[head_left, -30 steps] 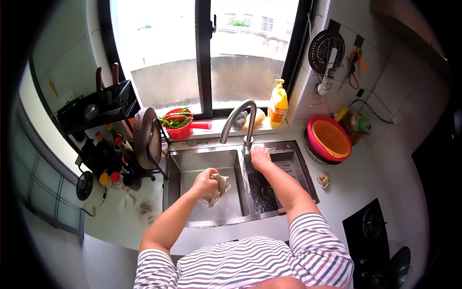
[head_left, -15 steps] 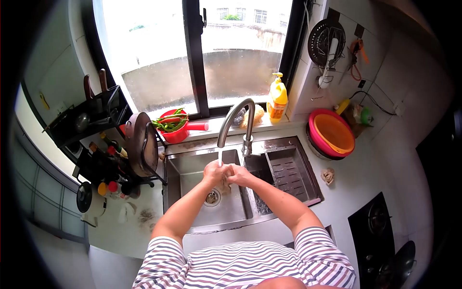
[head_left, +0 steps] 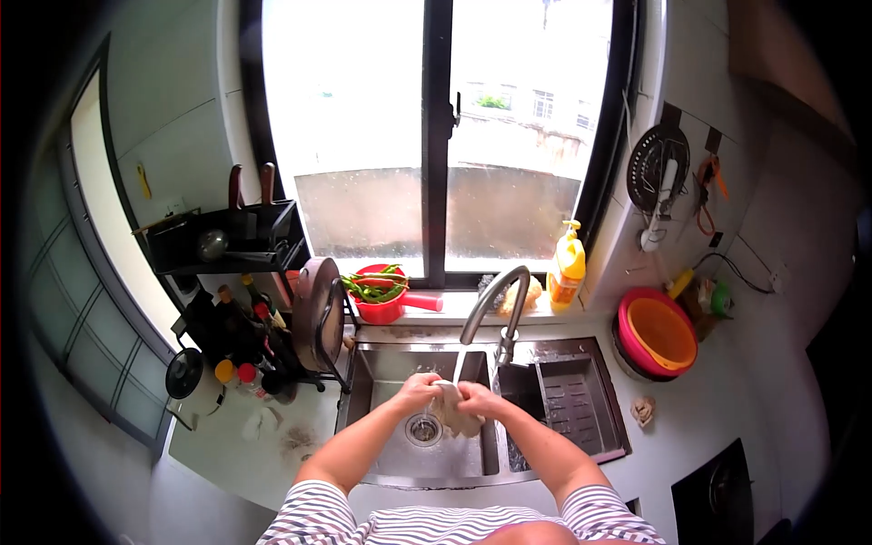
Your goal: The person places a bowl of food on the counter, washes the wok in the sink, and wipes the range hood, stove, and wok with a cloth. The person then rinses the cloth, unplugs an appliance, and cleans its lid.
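Observation:
Both hands hold a wet, pale cloth (head_left: 461,420) over the left basin of the steel sink (head_left: 377,368). My left hand (head_left: 421,389) is closed on its upper left edge, and my right hand (head_left: 478,400) grips its right side. Between them the cloth hangs down, spread out somewhat. Water runs from the curved faucet (head_left: 495,295) and falls at the cloth between my hands. Below and left of the cloth lies the round drain (head_left: 424,430).
A red dipper with green peppers (head_left: 380,295) and a yellow pump bottle (head_left: 568,268) stand on the windowsill. Left of the sink are a pan rack (head_left: 320,313) and several bottles. Nested colored basins (head_left: 661,334) and a crumpled rag (head_left: 643,411) lie to the right.
My hands have moved apart, and the cloth, earlier bunched between them, now hangs more open. The camera view has tilted upward and shifted left.

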{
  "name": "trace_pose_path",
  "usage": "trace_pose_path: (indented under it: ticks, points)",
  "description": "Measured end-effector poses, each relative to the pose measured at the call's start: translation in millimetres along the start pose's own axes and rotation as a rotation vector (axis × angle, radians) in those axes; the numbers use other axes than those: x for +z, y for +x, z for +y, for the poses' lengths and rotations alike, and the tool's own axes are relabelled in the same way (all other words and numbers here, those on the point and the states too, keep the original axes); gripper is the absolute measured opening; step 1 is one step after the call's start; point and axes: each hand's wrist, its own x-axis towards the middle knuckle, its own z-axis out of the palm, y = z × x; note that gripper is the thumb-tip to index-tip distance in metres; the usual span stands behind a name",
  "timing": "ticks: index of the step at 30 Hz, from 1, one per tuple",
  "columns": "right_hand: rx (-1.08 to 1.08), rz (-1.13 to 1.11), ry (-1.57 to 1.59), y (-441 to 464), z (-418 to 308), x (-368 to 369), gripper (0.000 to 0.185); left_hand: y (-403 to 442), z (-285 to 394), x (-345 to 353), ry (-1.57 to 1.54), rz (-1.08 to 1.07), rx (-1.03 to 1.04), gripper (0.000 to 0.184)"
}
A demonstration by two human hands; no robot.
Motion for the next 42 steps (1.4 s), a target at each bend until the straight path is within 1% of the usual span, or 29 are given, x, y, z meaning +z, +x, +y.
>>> trace_pose_path:
  ticks: [1,2,4,5,6,8,9,10,12,13,14,16,18,20,22,24,25,28,29,30,32,34,36,37,38,39,40,41,42]
  points:
    - [0.072,-0.075,-0.090,-1.8,4.3,4.0,0.024,-5.5,20.2,5.0,0.082,0.053,-0.021,0.020]
    - [0.143,-0.149,-0.183,-3.5,7.7,7.2,0.027,-7.9,26.0,11.1,0.015,0.085,-0.020,0.015]
    - [0.140,0.009,-0.321,-2.3,25.6,9.5,0.031,-5.7,19.9,23.0,-0.053,0.113,-0.017,0.017]
    - [0.135,0.113,-0.236,2.9,43.1,6.8,0.030,-6.2,18.3,26.6,-0.025,0.102,-0.006,0.019]
    - [0.321,0.263,-0.394,1.0,17.9,6.3,0.035,-6.9,21.5,28.7,0.002,0.089,0.003,0.021]
    - [0.166,0.315,-0.253,7.3,38.3,-1.5,0.039,-8.1,29.5,30.7,0.045,0.108,-0.129,0.023]
    - [-0.042,0.012,0.107,1.6,18.3,-6.4,0.043,-5.9,33.1,31.0,0.154,0.119,-0.139,0.023]
    - [-0.042,-0.087,0.271,-5.6,-8.8,1.2,0.045,-4.4,36.3,32.1,0.264,0.127,-0.153,0.023]
    - [-0.074,-0.040,-0.027,-1.1,-13.8,6.4,0.042,0.1,33.5,35.1,0.344,0.140,-0.136,0.022]
    - [-0.076,0.041,-0.328,3.2,-7.7,6.2,0.033,-0.8,35.1,35.4,0.338,0.130,-0.123,0.021]
    - [-0.082,0.039,-0.331,3.5,1.5,6.2,0.033,-2.2,37.2,35.2,0.333,0.121,-0.109,0.021]
    - [0.026,0.173,-0.603,-1.5,10.3,4.6,0.026,-9.6,43.4,25.5,0.418,0.043,-0.152,0.022]
    - [0.069,0.222,-0.547,-2.0,7.3,3.9,0.024,-15.3,39.2,15.2,0.502,-0.042,-0.201,0.023]
    - [-0.007,0.352,-0.609,-1.8,-6.0,5.2,0.021,-18.6,28.8,8.7,0.767,-0.216,-0.360,0.027]
    - [-0.032,0.353,-0.404,0.4,-12.4,3.0,0.025,-22.2,22.0,0.0,0.702,-0.130,-0.359,0.029]
    - [0.014,0.322,-0.259,4.2,-5.0,-6.7,0.025,-15.6,1.5,-10.4,0.273,-0.167,-0.265,0.026]
    - [-0.002,0.330,-0.326,3.3,-0.7,-10.4,0.024,-16.4,-5.1,-11.0,-0.058,-0.141,-0.216,0.023]
    - [0.081,0.191,-0.459,-2.3,-2.1,-12.1,0.024,-17.3,22.4,2.5,-0.121,-0.086,-0.106,0.023]
    - [0.057,0.114,-0.354,-0.4,-0.1,-14.6,0.021,-11.0,20.3,8.9,-0.107,-0.048,-0.015,0.022]
    - [0.056,0.112,-0.357,1.7,0.2,-17.2,0.021,-7.2,24.2,13.3,-0.109,-0.046,-0.013,0.022]
    - [0.119,0.150,0.284,5.3,2.8,-20.3,0.016,-4.4,30.8,18.4,-0.565,0.076,-0.071,0.022]
    - [0.160,0.296,0.535,7.2,-1.7,-24.1,0.013,0.2,17.8,13.2,-0.618,0.079,-0.098,0.022]
    - [0.018,0.390,0.623,14.6,-8.5,-15.0,0.014,1.9,1.2,11.5,-0.657,0.133,-0.294,0.020]
    - [-0.019,0.438,0.525,22.2,-13.1,-3.8,0.013,5.8,-13.9,15.4,-0.841,0.163,-0.312,0.021]
    - [-0.055,0.483,0.429,31.0,-16.9,11.7,0.013,11.6,-29.1,20.0,-0.838,0.167,-0.315,0.021]
    - [-0.074,0.577,0.177,41.0,-7.6,31.2,0.015,20.3,-42.7,26.0,-1.045,0.233,-0.366,0.021]
    - [-0.109,0.554,-0.065,36.8,-22.6,46.8,0.018,27.7,-54.4,32.6,-1.253,0.297,-0.413,0.021]
    - [-0.213,0.544,-0.194,30.3,-36.8,63.5,0.018,31.8,-63.5,39.1,-1.176,0.357,-0.385,0.024]
    - [-0.317,0.533,-0.324,27.5,-45.0,76.0,0.018,40.9,-100.9,55.9,-1.367,0.279,0.027,0.025]
